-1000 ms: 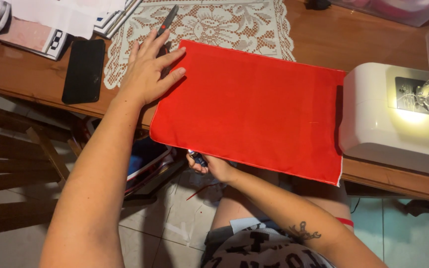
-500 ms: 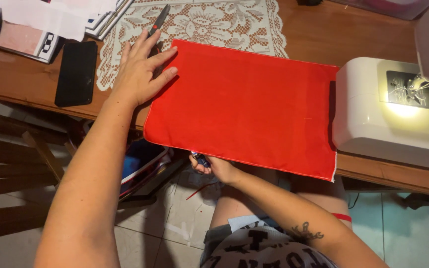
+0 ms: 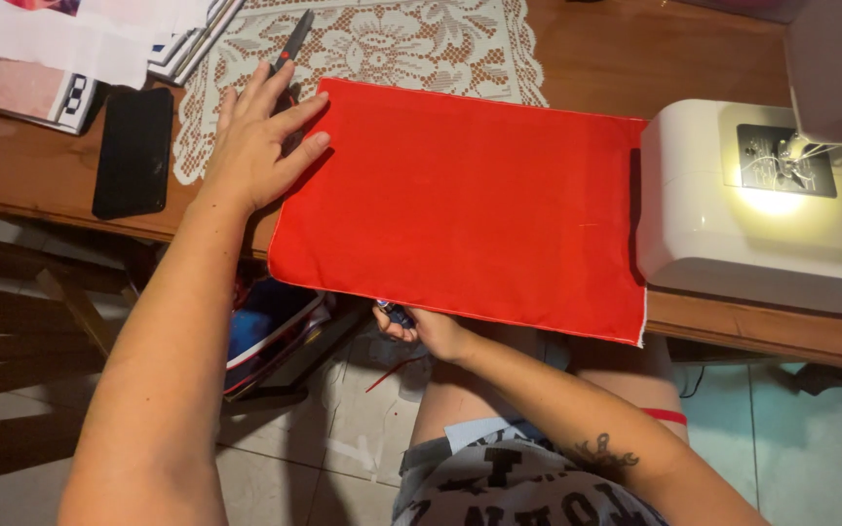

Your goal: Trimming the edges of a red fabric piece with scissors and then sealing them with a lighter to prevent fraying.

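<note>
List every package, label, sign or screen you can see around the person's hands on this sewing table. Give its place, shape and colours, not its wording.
Phone: flat black rectangle with a dark screen, on the wooden table just outside the left hand.
Printed papers: loose white and pink sheets with a black-and-white patch, at the table's far left corner.
Metal plate: grey, marked rectangle on the white sewing machine, lit by its lamp.
</note>
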